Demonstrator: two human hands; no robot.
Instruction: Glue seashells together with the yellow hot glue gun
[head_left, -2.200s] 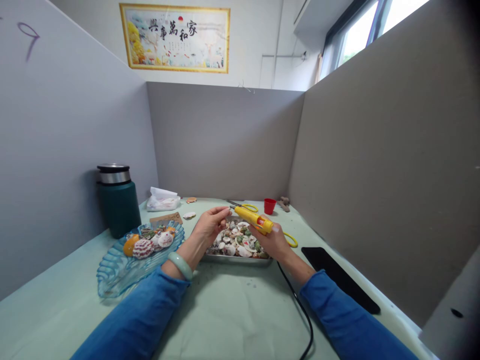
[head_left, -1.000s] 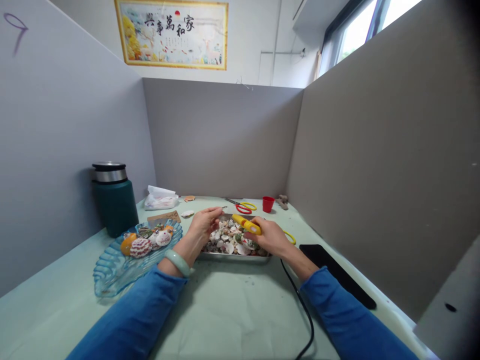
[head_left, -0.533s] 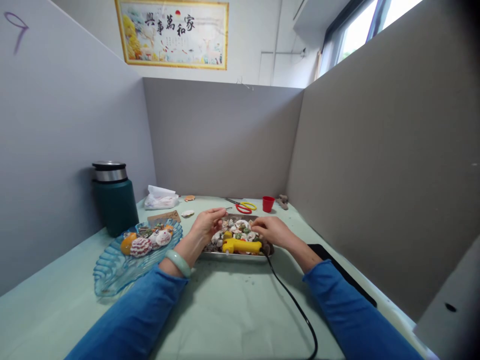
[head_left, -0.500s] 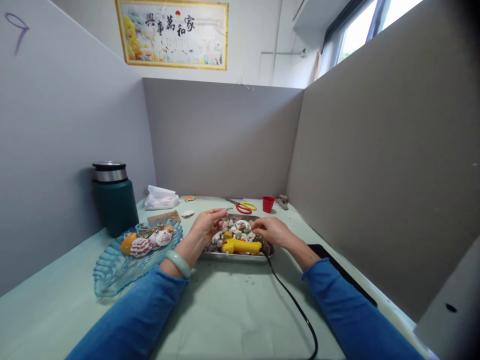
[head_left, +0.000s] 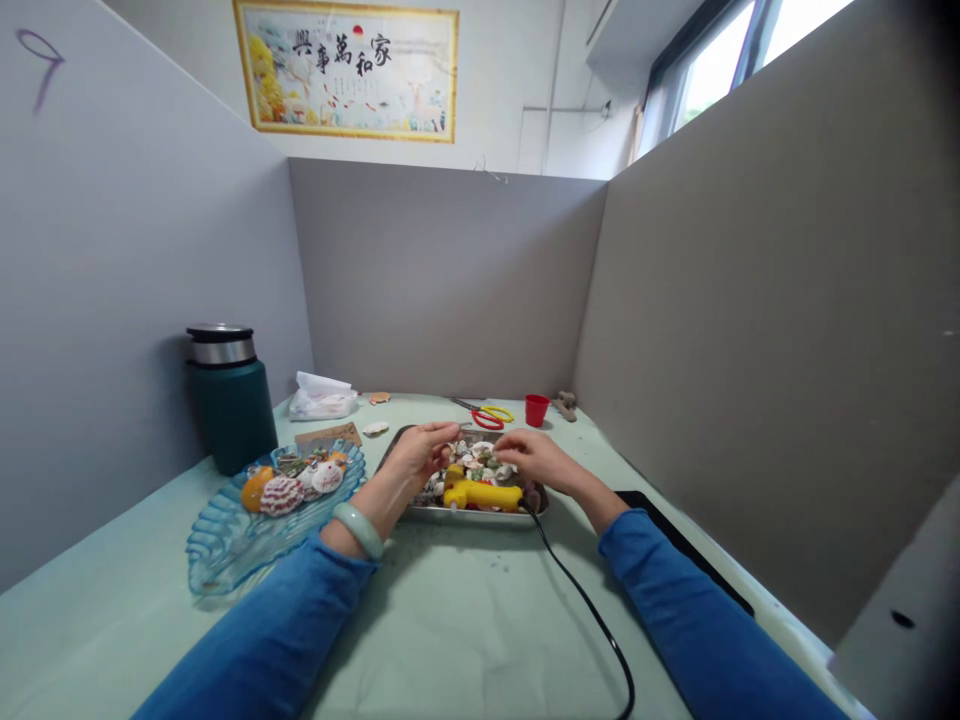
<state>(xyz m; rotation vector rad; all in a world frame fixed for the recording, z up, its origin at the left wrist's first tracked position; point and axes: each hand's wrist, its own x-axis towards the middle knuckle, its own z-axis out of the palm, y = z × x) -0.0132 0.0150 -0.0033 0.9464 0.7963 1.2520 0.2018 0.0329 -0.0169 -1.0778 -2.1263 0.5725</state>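
Observation:
A metal tray full of small shells lies in front of me. Over its left part, my left hand pinches a small thin grey piece between thumb and forefinger; its kind is too small to tell. My right hand is above the right side of the tray, fingers drawn together and pointing down at the shells. Whatever those fingertips hold, if anything, is hidden. Across the tray's near side rests a yellow glue gun, below both hands, its black cord running toward me.
On the left are a blue glass dish with decorated shells and a dark green flask. Behind the tray lie scissors, a red cup and a tissue pack. A flat black object lies along the right partition.
My right hand has shifted slightly left, closer to my left hand. The left hand has edged a little right, with the thin piece still pinched.

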